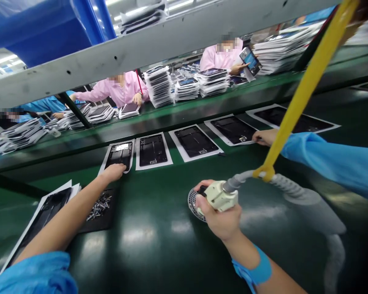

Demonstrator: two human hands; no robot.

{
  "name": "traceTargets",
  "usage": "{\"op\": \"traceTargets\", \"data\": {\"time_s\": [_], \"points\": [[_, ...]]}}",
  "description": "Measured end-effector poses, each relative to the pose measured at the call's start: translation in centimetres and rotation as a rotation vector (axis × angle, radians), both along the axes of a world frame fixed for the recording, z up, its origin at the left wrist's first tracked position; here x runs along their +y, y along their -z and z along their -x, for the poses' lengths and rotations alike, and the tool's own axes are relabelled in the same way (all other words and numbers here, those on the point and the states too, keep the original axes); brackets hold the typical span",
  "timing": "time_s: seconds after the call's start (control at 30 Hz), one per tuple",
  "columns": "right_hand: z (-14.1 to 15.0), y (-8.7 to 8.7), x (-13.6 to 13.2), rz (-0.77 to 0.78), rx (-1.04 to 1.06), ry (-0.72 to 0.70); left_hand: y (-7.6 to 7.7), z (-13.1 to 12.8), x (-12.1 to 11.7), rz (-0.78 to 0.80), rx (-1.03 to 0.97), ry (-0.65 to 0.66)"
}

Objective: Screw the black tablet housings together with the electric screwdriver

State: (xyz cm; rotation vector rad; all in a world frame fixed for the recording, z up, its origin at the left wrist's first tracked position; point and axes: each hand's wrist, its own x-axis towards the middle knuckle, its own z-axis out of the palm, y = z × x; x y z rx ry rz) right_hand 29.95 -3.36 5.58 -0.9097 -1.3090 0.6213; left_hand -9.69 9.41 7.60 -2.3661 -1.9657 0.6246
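My left hand [113, 173] reaches forward with fingers closed at the near edge of a black tablet housing [129, 154], which lies on a white sheet. A shiny silver patch shows on that housing. In my right hand [222, 218] is a cream-coloured handheld tool [222, 195] with a round perforated metal disc [192, 203] at its front. A grey cable [243, 176] runs from the tool's back, tied to a yellow strap [309, 94]. Under my left forearm, loose small metal pieces [100, 205] lie on a black mat [106, 222].
More black housings on white sheets [153, 149] form a row along the green bench [159, 253]. A co-worker's hand [265, 136] touches one at right. Another housing [50, 206] lies at left. Beyond a green ledge, people in pink sit among paper stacks [159, 87]. A grey beam [135, 51] crosses overhead.
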Motion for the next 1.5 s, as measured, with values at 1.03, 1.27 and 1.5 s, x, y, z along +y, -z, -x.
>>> {"op": "traceTargets", "data": {"time_s": [1.03, 1.27, 1.5], "points": [[0.0, 0.5, 0.7, 0.082, 0.064, 0.059, -1.5, -8.2, -22.6, -0.034, -0.438, -0.025], [0.2, 0.1, 0.6, 0.047, 0.061, 0.058, -1.8, 2.2, -21.3, -0.092, -0.144, -0.162], [0.2, 0.5, 0.7, 0.093, 0.082, 0.055, -1.2, -0.4, -20.4, -0.019, 0.049, 0.033]]}}
